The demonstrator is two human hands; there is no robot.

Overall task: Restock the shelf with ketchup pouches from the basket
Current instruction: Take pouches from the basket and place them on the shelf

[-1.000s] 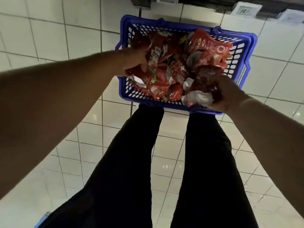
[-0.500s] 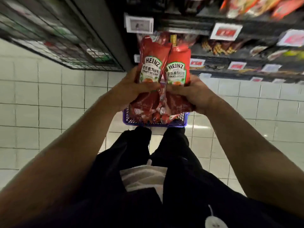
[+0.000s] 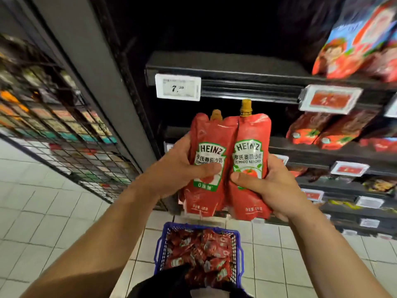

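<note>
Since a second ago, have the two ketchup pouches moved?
Yes. The left hand and right hand have lifted both pouches out of the basket, up to the shelf with the price tag.

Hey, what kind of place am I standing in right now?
Most likely a supermarket or grocery aisle. Dark shelves carry electronic price tags, packaged tomato products sit on the right, and a blue shopping basket of red pouches stands on the tiled floor.
</note>
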